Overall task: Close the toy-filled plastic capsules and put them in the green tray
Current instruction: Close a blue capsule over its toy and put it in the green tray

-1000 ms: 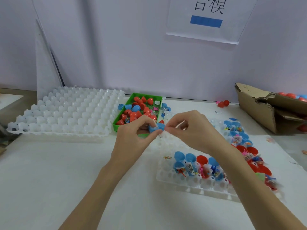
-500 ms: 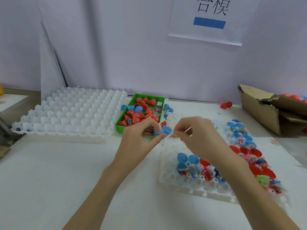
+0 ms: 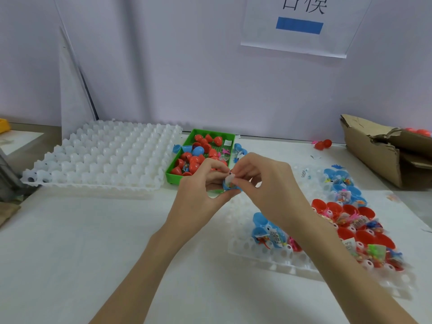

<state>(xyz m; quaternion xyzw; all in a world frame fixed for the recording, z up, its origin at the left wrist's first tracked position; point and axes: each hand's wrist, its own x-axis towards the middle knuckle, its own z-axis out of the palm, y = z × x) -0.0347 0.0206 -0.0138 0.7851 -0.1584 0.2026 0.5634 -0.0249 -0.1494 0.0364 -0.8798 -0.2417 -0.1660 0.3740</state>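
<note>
I am gripping the blue capsule half [image 3: 230, 187] in my left hand [image 3: 203, 185] just in front of the green tray [image 3: 174, 175] while my right hand [image 3: 261, 183], fingers pinched on the toy packet [image 3: 230, 177], is now pushing it down inside, readying it for closing.

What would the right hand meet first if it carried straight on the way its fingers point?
The right hand points left, fingertips already at the blue capsule held by the left hand. It would likely press into that capsule first, then the left hand's fingers; depth between them is hard to judge.
</note>
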